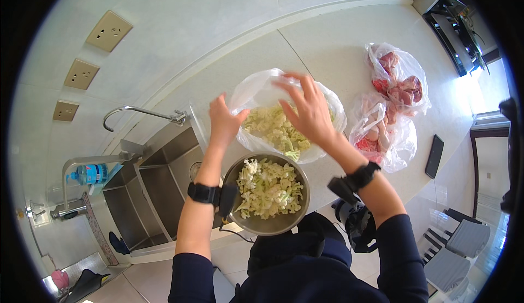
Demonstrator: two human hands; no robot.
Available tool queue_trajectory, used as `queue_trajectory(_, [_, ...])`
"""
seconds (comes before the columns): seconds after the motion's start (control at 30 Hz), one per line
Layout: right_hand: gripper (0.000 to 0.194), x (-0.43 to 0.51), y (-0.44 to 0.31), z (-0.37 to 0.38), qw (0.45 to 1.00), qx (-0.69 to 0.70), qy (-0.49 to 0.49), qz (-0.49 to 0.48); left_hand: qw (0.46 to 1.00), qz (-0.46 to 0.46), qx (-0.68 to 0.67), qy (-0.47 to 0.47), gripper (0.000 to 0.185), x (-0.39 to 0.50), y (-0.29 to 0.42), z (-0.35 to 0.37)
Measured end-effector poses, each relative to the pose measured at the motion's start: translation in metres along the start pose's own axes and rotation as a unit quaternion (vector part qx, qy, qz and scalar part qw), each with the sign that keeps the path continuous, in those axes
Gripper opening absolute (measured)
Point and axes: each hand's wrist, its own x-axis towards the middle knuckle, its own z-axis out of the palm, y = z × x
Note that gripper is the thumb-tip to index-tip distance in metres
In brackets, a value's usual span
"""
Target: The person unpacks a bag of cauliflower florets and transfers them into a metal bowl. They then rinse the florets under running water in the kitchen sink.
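Observation:
A clear plastic bag (256,88) lies spread on the counter with cauliflower florets (278,129) in it. My left hand (225,121) is at the bag's left edge, thumb apart from the fingers; whether it pinches the plastic cannot be told. Over the bag's right part is my right hand (307,108), blurred, fingers spread, with nothing seen in it. A round metal bowl (282,227) holding more cauliflower florets (268,192) stands nearer my body, between my forearms, at the counter's front edge. Both wrists bear black straps with devices.
Two plastic bags of raw meat, one farther (403,84) and one nearer (380,135), lie on the right. Beyond them is a black smartphone (434,156). A steel sink (163,192) with a curved faucet (143,110) is at left. A detergent bottle (91,174) stands beside the sink.

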Motion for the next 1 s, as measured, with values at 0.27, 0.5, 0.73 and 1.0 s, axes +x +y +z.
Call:
queue_trajectory(0.27, [0.039,-0.057,-0.003,0.033,0.967,0.0,-0.151,0.207,0.963,0.158,-0.12,-0.185,0.013,-0.024,0.025,0.018])
queue_trajectory(0.5, [0.033,-0.057,0.006,0.051,0.954,-0.007,-0.159,0.253,0.956,0.198,-0.05,-0.213,0.014,-0.017,0.012,0.05])
queue_trajectory(0.73, [0.033,-0.058,-0.039,0.017,0.963,0.088,-0.071,0.245,0.953,0.132,-0.193,-0.195,0.018,-0.042,0.04,0.003])
queue_trajectory(1.0, [0.037,-0.063,-0.089,-0.005,0.984,0.049,-0.015,0.168,0.892,-0.083,-0.325,-0.302,0.02,-0.063,0.047,-0.043])
